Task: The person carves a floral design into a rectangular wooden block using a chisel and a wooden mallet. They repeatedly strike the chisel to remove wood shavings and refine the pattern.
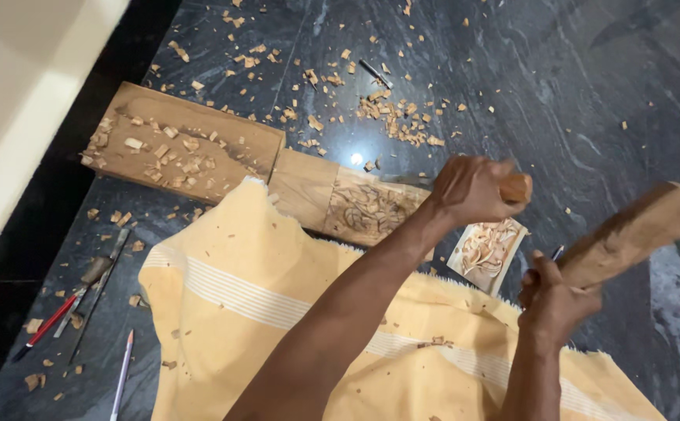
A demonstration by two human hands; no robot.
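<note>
Dark stone floor (589, 93) is strewn with chips. Beside the plank (199, 148), a carved panel (484, 251) is worked: chisel (516, 187) gripped in the left hand (468, 189), mallet (636, 230) clenched in the right hand (552, 300). Carving is judged underway; a squarely aimed strike is called for.

Both forearms bare, no sleeves, watch or rings in view on left hand (471, 189) or right hand (552, 300). Yellow cloth w/ white stripes (277, 312), prob. worn over lap.
</note>
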